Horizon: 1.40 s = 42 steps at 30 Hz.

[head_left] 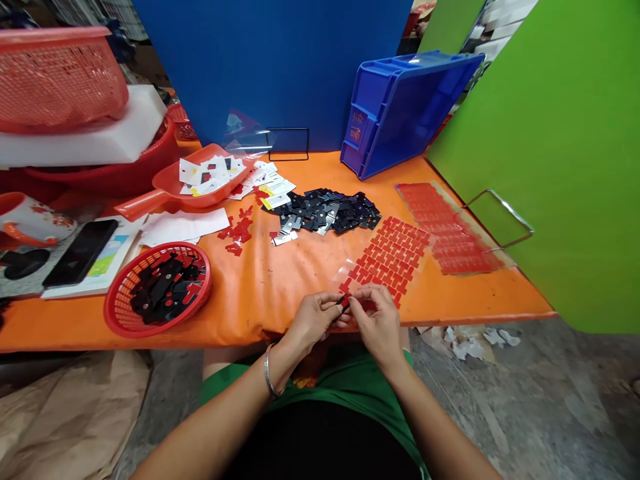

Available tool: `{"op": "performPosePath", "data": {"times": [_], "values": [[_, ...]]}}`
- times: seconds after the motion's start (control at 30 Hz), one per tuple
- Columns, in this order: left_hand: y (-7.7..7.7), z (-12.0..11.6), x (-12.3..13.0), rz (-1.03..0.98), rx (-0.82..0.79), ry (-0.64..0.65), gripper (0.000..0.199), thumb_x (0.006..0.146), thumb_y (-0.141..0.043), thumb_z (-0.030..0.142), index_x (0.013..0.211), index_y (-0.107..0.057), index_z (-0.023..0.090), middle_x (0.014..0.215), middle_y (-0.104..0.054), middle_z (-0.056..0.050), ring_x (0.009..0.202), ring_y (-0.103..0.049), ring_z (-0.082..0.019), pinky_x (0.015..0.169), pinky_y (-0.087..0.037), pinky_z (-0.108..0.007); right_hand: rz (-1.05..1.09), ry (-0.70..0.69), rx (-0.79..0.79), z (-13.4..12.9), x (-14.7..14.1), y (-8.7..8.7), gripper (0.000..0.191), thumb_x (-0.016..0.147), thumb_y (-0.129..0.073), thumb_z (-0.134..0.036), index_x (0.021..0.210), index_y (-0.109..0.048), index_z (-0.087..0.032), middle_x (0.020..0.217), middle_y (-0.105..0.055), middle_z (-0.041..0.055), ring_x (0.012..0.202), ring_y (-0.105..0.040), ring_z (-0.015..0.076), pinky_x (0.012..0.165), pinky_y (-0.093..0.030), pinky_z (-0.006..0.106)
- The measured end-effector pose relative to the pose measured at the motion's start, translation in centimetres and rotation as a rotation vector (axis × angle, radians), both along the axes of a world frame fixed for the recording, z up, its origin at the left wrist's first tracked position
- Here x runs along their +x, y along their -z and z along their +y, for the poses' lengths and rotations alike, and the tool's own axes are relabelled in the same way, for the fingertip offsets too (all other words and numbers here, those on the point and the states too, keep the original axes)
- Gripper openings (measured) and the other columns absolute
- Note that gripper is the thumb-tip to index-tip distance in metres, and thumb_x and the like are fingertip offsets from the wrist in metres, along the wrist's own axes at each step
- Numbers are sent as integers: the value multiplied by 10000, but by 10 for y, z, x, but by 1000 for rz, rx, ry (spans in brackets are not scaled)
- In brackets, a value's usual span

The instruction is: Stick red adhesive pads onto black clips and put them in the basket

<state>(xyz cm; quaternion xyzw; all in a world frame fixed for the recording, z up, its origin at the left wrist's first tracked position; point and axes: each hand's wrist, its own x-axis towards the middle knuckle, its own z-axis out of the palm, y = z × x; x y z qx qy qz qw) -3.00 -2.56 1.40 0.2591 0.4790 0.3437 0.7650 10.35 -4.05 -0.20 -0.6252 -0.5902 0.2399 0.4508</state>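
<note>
At the table's front edge, my left hand (pixel 317 316) pinches a small black plate (pixel 343 302) between thumb and fingers. My right hand (pixel 376 320) is closed on a small red sticker (pixel 347 298), which lies against the black plate; how far it is stuck down I cannot tell. Just beyond my hands lies a sheet of red T-shaped stickers (pixel 393 257), its near corner partly hidden by my right hand. A pile of black plates (pixel 330 211) sits farther back. To the left, a red basket (pixel 111 303) holds black plates with red pieces among them.
Loose red pieces (pixel 237 231) lie left of the pile. A red scoop (pixel 160 200) holds white cards. A blue crate (pixel 373 100) stands on its side at the back. Another red sheet (pixel 450 230) lies by the green panel (pixel 565 167) with its wire handle. A phone (pixel 83 252) rests at left.
</note>
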Motion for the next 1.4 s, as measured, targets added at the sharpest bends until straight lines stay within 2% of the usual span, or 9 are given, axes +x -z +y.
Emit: {"op": "performPosePath", "data": {"times": [0.17, 0.57, 0.73, 0.77, 0.83, 0.9, 1.07, 1.3, 1.4], "values": [[-1, 0, -1, 2, -1, -10, 193, 710, -718, 197, 856, -652, 90, 655, -682, -61, 549, -625, -108, 607, -509, -218, 54, -18, -52, 1, -1, 2, 125, 822, -556, -314, 777, -572, -199, 864, -530, 49, 702, -552, 153, 615, -497, 281], [-2, -1, -1, -30, 7, -9, 244, 679, -736, 219, 856, -646, 78, 656, -679, -63, 568, -622, -113, 620, -511, -232, 46, -13, -78, 3, -2, 3, 104, 809, -568, -285, 749, -548, -202, 791, -527, 16, 638, -558, 138, 587, -476, 274], [1, -1, -4, -50, 34, 9, 264, 665, -740, 244, 847, -659, 71, 649, -676, -64, 566, -618, -114, 622, -508, -231, 41, -6, -100, 0, -4, 1, 131, 814, -570, -330, 825, -550, -201, 824, -541, 27, 567, -547, 119, 544, -479, 269], [1, -1, -5, -53, 33, 13, 264, 668, -738, 245, 850, -659, 70, 652, -677, -65, 570, -620, -115, 626, -509, -232, 41, 12, -95, 0, -4, 1, 173, 804, -585, -336, 908, -547, -203, 841, -539, 25, 544, -534, 109, 530, -473, 265], [1, 0, -5, -56, 24, 18, 259, 676, -730, 237, 862, -657, 72, 657, -680, -65, 576, -627, -118, 633, -512, -234, 70, 59, -97, 1, -1, 0, 414, 757, -645, -348, 1112, -476, -215, 853, -537, 8, 501, -503, 92, 496, -455, 253], [1, 0, -5, -56, 19, 15, 242, 682, -725, 222, 861, -655, 76, 656, -681, -62, 578, -632, -121, 636, -516, -237, 147, 54, -151, 2, 3, 0, 585, 713, -691, -379, 1199, -411, -214, 815, -550, -12, 491, -502, 94, 484, -447, 244], [0, 1, -4, -42, 3, 7, 189, 692, -716, 183, 839, -657, 81, 634, -679, -55, 550, -629, -117, 624, -521, -236, 373, -150, -344, 5, 6, -3, 367, 738, -637, -501, 885, -581, -170, 683, -626, 22, 590, -614, 161, 575, -490, 275], [-2, 3, -6, -41, -7, 40, 114, 754, -621, 93, 860, -659, 70, 657, -692, -63, 527, -626, -97, 575, -516, -196, 349, -140, -383, 11, 3, -6, 394, 779, -565, -554, 651, -551, -182, 478, -571, -7, 431, -517, 123, 429, -396, 222], [-2, 3, -6, -42, -22, 26, 106, 764, -597, 76, 858, -647, 73, 638, -688, -59, 527, -631, -101, 569, -517, -195, 359, -168, -415, 13, 6, -6, 425, 776, -549, -581, 642, -553, -178, 469, -561, -11, 400, -475, 103, 390, -362, 209]]}}
